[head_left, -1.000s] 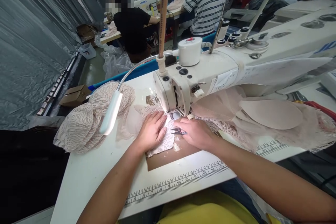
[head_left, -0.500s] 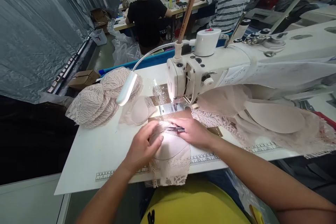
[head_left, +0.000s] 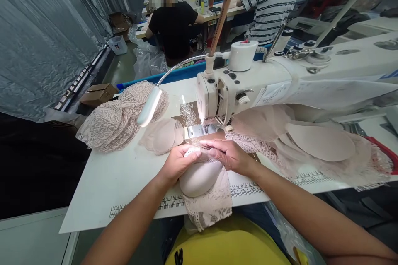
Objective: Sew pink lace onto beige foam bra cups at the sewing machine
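Observation:
A beige padded bra cup [head_left: 200,180] with a lace panel [head_left: 213,209] hanging from it lies at the front of the sewing table [head_left: 124,186]. My left hand [head_left: 178,162] is closed, its thumb and fingers pinching the cup's upper edge. On the other side, my right hand [head_left: 230,156] is closed too, its thumb on the lace edge. Dark thread snips [head_left: 205,147] show only in part beneath its fingers. Just beyond my hands is the sewing machine's needle area [head_left: 205,126].
Stacked lace-covered cups [head_left: 107,126] lie left, with a loose cup [head_left: 164,137] nearer the needle. A lamp [head_left: 149,107] hangs above them. Beige mesh and lace pieces [head_left: 320,140] cover the right side under the machine arm [head_left: 280,74]. Two people sit at machines beyond.
The cup's upper edge has been lifted and the cup now bulges towards me. My left hand has closed on the edge; my right fingers have folded over the snips. The lace panel has swung slightly right.

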The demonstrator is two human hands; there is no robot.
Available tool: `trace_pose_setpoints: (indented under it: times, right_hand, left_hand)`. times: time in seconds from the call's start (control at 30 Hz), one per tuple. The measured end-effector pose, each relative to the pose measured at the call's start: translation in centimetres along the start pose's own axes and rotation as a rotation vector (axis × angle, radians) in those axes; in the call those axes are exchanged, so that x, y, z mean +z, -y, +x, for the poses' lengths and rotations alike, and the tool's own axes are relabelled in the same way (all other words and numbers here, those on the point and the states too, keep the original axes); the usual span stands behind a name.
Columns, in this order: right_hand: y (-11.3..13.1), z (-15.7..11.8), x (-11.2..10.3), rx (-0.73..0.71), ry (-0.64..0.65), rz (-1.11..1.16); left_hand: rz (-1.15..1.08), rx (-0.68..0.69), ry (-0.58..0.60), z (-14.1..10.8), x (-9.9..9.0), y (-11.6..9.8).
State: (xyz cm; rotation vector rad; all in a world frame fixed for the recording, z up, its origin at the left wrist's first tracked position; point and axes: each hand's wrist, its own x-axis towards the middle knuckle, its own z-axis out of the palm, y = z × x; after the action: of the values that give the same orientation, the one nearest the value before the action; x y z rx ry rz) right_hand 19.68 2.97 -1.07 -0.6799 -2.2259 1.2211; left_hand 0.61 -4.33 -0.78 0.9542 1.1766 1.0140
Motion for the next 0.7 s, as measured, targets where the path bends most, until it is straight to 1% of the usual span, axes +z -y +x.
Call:
trace_pose_setpoints:
  times: [0.07, 0.17, 0.27, 0.47, 0.57, 0.7]
  right_hand:
    - [-0.1, -0.1, -0.4, 0.015, -0.004, -0.012]
    - [-0.3, -0.1, -0.7, 0.064, 0.006, 0.001]
    - [-0.2, 0.0, -0.5, 0.072, 0.036, 0.029]
    - [0.5, 0.5, -0.2, 0.065, 0.096, 0.094]
    - [0.7, 0.5, 0.0, 0.077, 0.094, 0.136]
    - [0.7, 0.4, 0.0, 0.123, 0.063, 0.156]
  left_hand:
    - [0.026, 0.027, -0.037, 0.1, 0.0, 0.2]
    - [0.046, 0.050, -0.050, 0.1, -0.1, 0.3]
    - [0.058, 0.052, -0.024, 0.1, -0.2, 0.5]
    - [0.040, 0.005, 0.080, 0.2, -0.4, 0.9]
    - [0.054, 0.000, 0.095, 0.2, -0.5, 0.9]
    - [0.088, 0.019, 0.083, 0.1, -0.6, 0.9]
